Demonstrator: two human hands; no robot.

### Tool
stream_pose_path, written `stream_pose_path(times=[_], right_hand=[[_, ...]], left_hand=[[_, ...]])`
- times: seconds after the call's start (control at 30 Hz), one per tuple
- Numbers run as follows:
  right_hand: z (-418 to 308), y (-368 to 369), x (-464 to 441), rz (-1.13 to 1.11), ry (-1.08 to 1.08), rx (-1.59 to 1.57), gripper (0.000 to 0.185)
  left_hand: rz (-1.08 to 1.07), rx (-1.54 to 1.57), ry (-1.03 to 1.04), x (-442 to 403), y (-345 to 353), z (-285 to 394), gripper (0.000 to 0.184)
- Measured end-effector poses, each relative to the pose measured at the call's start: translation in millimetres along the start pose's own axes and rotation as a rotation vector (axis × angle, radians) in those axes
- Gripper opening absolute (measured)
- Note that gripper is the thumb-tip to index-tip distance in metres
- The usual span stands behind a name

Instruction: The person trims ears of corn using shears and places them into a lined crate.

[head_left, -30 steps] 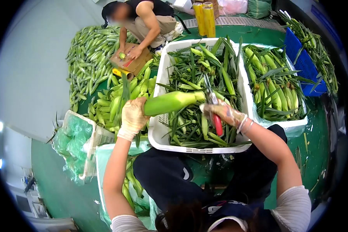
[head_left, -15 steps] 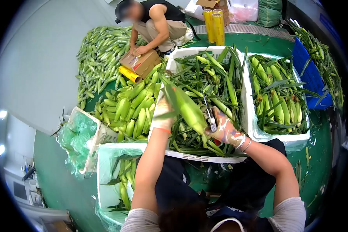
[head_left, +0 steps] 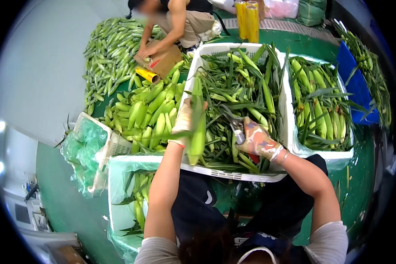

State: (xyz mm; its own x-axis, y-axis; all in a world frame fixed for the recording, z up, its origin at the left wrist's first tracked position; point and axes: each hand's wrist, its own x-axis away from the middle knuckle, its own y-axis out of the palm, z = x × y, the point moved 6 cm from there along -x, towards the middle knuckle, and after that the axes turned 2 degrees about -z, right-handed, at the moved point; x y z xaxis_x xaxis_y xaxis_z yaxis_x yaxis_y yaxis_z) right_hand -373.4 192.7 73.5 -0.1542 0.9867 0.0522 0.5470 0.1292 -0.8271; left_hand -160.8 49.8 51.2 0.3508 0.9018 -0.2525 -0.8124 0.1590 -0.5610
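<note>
My left hand (head_left: 183, 122), in a pale glove, is closed round a green ear of corn in its husk (head_left: 198, 138). The ear stands nearly upright over the left side of a white crate (head_left: 246, 177), a long leaf hanging off it. In a patterned glove, my right hand (head_left: 258, 141) grips pruning shears (head_left: 237, 132), their blades pointing up and left, apart from the ear. Below both hands, cut husk leaves and stalks (head_left: 224, 132) fill the crate.
Husked-green corn (head_left: 154, 105) is heaped left of the crate. Beyond it lie wrapped ears (head_left: 110, 57) and a person crouching (head_left: 178, 22) over a cardboard box (head_left: 165, 59). Another corn-filled crate (head_left: 323, 154) stands right, a blue crate (head_left: 361, 101) past it. A lined box (head_left: 114, 198) is front left.
The ear has swung from a slant toward my right hand to nearly upright, lower and further left. The shears have parted from its lower end. The view has shifted slightly.
</note>
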Motion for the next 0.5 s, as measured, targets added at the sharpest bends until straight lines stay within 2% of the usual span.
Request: stream_pose_path(times=[0.03,0.1,0.17,0.2,0.23,0.27,0.3,0.33,0.37,0.4,0.43,0.47,0.5], right_hand=[[-3,2,-3,0.051,-0.025,-0.029,0.049],[-2,9,-11,0.097,-0.038,0.012,0.05],[-6,10,-13,0.173,-0.063,0.143,0.054],[-10,11,-16,0.227,-0.094,0.238,0.056],[-14,14,-20,0.257,-0.111,0.408,0.058],[-16,7,-25,0.217,-0.124,0.343,0.058],[-14,6,-28,0.223,-0.142,0.262,0.055],[-12,8,-29,0.229,-0.158,0.181,0.051],[-17,3,-22,0.416,-0.327,0.062,0.035],[-4,13,-26,0.266,-0.232,-0.195,0.029],[9,22,-28,0.151,-0.107,-0.443,0.025],[4,24,-15,-0.321,0.276,-1.075,0.025],[2,30,-7,-0.468,0.261,-1.413,0.025]], left_hand=[[-0.006,-0.355,0.224,5,5,14,0.024],[-0.171,-0.692,0.202,13,12,43,0.025],[-0.153,-0.28,-0.187,14,15,20,0.027],[-0.357,-0.365,-0.071,15,30,10,0.029],[-0.461,-0.409,-0.015,19,40,-1,0.03],[-0.561,-0.446,0.045,24,48,0,0.031],[-0.53,-0.522,0.074,27,49,28,0.037],[-0.512,-0.496,0.081,27,47,24,0.039],[-0.495,-0.47,0.089,27,45,23,0.042],[-0.478,-0.444,0.097,27,42,23,0.044],[-0.508,-0.801,0.425,28,44,32,0.044],[-0.457,-0.645,0.341,21,34,31,0.046],[-0.398,-0.481,0.27,15,23,29,0.048]])
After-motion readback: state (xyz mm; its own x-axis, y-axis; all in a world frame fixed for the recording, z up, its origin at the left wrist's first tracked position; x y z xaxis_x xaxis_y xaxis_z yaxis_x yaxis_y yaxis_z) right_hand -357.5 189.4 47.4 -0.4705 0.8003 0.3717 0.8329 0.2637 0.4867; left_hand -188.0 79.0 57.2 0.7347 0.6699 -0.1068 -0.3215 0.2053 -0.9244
